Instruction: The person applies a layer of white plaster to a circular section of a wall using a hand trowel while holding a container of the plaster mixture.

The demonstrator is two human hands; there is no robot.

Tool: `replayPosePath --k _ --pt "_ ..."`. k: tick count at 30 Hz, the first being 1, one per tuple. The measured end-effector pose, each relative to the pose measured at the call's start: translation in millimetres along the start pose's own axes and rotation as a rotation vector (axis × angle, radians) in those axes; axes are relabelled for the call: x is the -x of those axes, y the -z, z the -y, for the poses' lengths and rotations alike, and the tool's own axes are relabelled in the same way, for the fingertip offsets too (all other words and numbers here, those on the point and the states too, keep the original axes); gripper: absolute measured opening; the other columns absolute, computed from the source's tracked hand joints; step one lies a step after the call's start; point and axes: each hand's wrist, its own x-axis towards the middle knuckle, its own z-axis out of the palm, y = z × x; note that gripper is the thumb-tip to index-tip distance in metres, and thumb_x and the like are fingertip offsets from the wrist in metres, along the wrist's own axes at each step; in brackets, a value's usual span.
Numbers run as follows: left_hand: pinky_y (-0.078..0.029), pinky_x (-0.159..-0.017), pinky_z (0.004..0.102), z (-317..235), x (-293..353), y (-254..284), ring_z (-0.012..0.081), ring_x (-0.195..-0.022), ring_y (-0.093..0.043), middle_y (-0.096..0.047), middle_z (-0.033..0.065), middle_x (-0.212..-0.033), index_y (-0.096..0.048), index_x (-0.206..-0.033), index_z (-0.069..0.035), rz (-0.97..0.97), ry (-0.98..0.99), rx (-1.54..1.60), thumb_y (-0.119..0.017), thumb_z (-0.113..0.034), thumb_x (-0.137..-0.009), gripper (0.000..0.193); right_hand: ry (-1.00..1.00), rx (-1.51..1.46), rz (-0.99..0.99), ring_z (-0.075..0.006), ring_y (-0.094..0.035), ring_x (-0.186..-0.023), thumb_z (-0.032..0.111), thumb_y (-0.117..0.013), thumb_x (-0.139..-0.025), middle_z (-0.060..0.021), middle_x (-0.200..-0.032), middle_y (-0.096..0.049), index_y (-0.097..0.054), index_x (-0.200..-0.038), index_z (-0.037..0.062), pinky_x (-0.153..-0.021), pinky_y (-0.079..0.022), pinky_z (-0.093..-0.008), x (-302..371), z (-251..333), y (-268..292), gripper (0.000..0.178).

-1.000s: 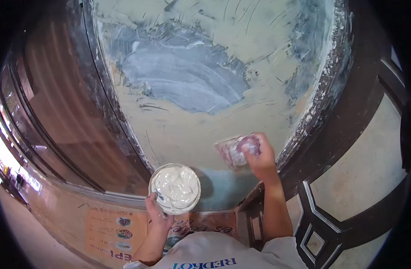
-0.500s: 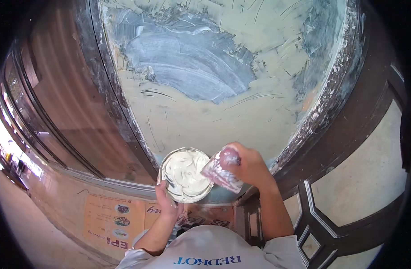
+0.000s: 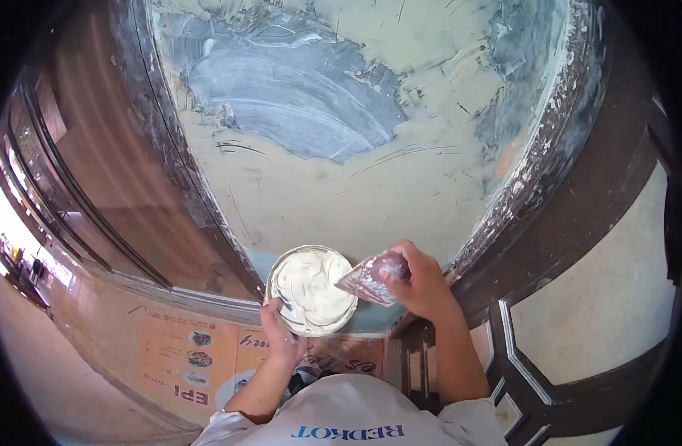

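Scraper apparently loading paste, lower centre
Right hand grips it; left hand clasps the tub; the next scoop wants steadiness.

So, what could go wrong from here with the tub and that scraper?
Tipping: only the left hand appears to steady the tub, at its near left side, so a hard push from the scraper could tilt it.
Drips: the scraper, in the right hand, is smeared white and overlaps the tub's right rim in view; paste might fall outside, perhaps onto the orange printed sheet.
Slipping: white smears also mark the scraper's handle, which could loosen the grip.
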Motion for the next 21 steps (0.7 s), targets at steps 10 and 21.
replayPosePath --k 10,21 --pt "-0.042 -0.107 0.0426 -9.7 10.2 7.3 0.0298 -0.125 -0.053 -0.051 0.0130 -0.138 -0.044 -0.138 -0.003 -0.076 -0.046 0.061 -0.044 -0.042 -0.091 0.061 0.197 0.003 -0.003 -0.0363 -0.058 -0.084 0.016 -0.073 -0.077 -0.0144 -0.091 -0.059 -0.053 -0.103 0.0069 -0.072 -0.046 -0.0451 11.3 -20.6 -47.2 0.034" --pt "-0.041 -0.106 0.0430 -80.6 -14.2 56.1 0.0292 -0.124 -0.052 -0.055 0.0126 -0.134 -0.048 -0.134 -0.004 -0.109 -0.119 0.154 -0.041 -0.041 -0.090 0.057 0.008 0.001 -0.054 -0.0389 -0.063 -0.080 0.024 -0.074 -0.081 -0.0184 -0.088 -0.063 -0.055 -0.104 0.0043 -0.071 -0.051 -0.0446 -34.4 9.5 -91.4 0.036"
